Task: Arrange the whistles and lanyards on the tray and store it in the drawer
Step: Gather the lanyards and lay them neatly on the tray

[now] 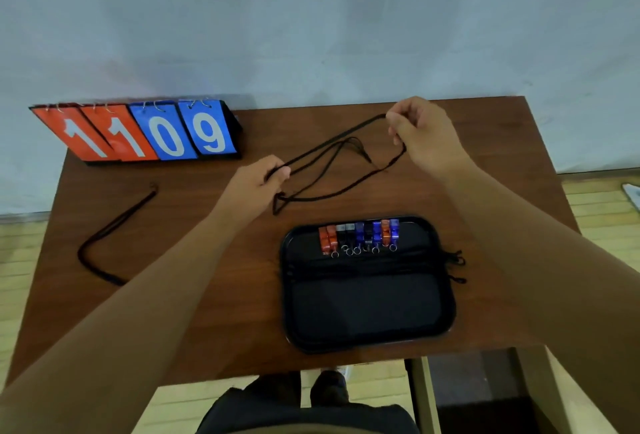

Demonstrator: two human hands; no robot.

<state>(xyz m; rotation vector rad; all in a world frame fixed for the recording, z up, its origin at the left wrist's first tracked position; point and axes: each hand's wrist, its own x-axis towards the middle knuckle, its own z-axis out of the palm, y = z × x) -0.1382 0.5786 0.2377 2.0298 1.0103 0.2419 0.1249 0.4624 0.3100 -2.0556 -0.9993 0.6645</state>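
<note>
Brown table (225, 329): one tray (363, 312), nine whistles (359, 236), one loose lanyard (114, 222)

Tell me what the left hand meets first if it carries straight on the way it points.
The left hand points away and rightward along the black lanyard it pinches; past those strands, probably the right hand, though height is unclear.

A dark wooden tabletop (138, 312) stands against a pale wall (311, 18); light wood floor (20, 260) shows on both sides.
</note>
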